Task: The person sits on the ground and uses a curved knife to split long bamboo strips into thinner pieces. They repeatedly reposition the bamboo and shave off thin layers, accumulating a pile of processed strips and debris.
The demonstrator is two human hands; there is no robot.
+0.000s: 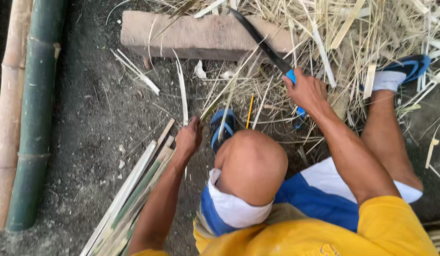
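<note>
While the right hand (307,92) is clenched on the blue handle of a long dark knife (262,42) whose blade points toward eleven o'clock, the left hand (189,137) is closed on a thin bamboo strip (224,92) that slants toward one o'clock, under the blade. At twelve o'clock lies a rough wooden block (196,35), half buried in dry, pale shavings (371,33). Flat split slats (134,194) lie at seven o'clock; round green and tan bamboo poles (35,114) at nine. A bent knee (253,163) crowds the centre above dark soil.
</note>
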